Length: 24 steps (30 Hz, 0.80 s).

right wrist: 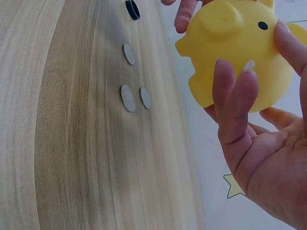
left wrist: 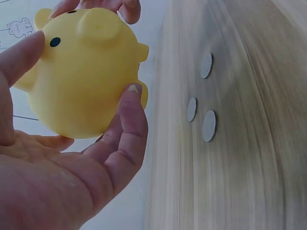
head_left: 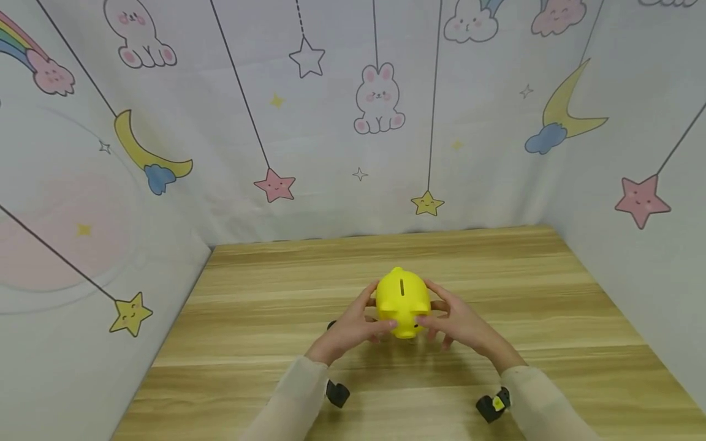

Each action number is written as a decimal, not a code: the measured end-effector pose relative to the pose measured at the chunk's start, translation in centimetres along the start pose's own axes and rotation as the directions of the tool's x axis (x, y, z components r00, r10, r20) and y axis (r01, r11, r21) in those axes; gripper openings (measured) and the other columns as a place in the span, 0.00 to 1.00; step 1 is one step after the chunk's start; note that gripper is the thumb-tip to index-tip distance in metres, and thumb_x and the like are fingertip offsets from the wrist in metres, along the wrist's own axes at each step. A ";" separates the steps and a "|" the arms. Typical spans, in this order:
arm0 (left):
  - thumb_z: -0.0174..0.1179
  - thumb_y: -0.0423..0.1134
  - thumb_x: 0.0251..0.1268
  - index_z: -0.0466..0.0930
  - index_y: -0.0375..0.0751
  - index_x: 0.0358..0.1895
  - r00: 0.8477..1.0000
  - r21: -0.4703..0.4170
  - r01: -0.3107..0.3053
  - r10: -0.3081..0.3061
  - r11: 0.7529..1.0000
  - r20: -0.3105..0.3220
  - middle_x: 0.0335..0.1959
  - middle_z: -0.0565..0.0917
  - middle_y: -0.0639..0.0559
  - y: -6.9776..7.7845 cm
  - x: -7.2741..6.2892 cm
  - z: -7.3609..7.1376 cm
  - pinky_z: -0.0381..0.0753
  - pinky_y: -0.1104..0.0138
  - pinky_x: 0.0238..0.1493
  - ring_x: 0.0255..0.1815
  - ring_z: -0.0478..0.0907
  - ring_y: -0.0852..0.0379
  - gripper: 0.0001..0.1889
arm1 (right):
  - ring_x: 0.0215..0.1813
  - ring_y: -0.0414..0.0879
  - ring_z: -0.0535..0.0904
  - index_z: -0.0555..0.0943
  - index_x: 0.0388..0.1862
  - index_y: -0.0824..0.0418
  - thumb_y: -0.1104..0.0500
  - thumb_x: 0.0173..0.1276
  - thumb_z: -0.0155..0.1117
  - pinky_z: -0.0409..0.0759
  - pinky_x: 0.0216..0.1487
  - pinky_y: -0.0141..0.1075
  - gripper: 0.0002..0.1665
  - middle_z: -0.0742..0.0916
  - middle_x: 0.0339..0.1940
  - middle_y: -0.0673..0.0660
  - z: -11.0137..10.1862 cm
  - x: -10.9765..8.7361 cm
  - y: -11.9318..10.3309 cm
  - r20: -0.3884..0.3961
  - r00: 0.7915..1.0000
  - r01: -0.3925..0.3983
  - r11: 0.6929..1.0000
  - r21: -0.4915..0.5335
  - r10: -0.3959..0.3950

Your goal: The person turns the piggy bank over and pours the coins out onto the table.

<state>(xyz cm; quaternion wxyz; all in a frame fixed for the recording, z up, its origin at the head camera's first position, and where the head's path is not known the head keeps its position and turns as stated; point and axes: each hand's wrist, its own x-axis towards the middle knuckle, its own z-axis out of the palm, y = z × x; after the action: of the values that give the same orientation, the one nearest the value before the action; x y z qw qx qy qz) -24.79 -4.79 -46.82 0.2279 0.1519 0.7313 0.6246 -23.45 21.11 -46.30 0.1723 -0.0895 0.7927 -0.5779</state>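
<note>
A yellow piggy bank (head_left: 404,300) is held between both hands, its coin slot on top and its snout towards me. In the left wrist view the piggy bank (left wrist: 86,72) appears raised off the table. My left hand (head_left: 353,323) grips one side, thumb by the face and fingers curled round the body. On the opposite side my right hand (head_left: 466,324) holds it, thumb beside an eye (right wrist: 263,25). Three silver coins lie on the table under the bank: one coin (left wrist: 206,65) apart, a second coin (left wrist: 192,109) and a third coin (left wrist: 209,126) close together.
A small round black cap-like piece (right wrist: 133,9) lies on the wooden table (head_left: 265,367), largely hidden by the left hand in the head view. Patterned cloth (head_left: 320,135) walls in the back and sides. Black devices (head_left: 337,393) sit at the wrists.
</note>
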 end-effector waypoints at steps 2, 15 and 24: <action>0.70 0.48 0.62 0.44 0.57 0.81 1.000 -0.002 -0.010 0.010 1.000 0.001 0.69 0.62 0.39 0.0 0.0 0.0 0.82 0.52 0.43 0.49 0.80 0.40 0.50 | 0.34 0.64 0.82 0.48 0.82 0.52 0.47 0.65 0.72 0.82 0.23 0.43 0.56 0.74 0.64 0.73 0.0 0.1 0.1 -0.004 1.000 0.006 1.000 -0.001 -0.006; 0.70 0.48 0.62 0.50 0.61 0.79 0.999 0.064 -0.044 0.046 0.997 -0.016 0.73 0.62 0.46 0.3 -0.4 -0.3 0.80 0.47 0.48 0.47 0.79 0.48 0.46 | 0.32 0.62 0.84 0.43 0.81 0.54 0.49 0.61 0.77 0.81 0.22 0.43 0.63 0.73 0.65 0.75 1.2 0.1 1.0 0.000 1.000 -0.004 0.997 0.082 0.004; 0.74 0.44 0.58 0.52 0.61 0.78 0.998 0.063 -0.050 0.052 0.997 -0.035 0.73 0.62 0.44 0.0 -0.3 -0.3 0.80 0.49 0.49 0.49 0.80 0.47 0.49 | 0.34 0.62 0.84 0.41 0.81 0.53 0.54 0.60 0.77 0.81 0.21 0.43 0.65 0.68 0.68 0.76 1.2 -0.1 0.5 0.010 0.999 0.032 0.995 0.095 -0.033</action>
<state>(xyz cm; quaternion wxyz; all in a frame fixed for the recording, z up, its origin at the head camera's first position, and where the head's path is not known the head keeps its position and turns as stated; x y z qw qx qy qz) -24.70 -5.22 -46.72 0.1937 0.1660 0.7502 0.6100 -22.90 20.24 -47.06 0.1717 -0.0976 0.7619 -0.6169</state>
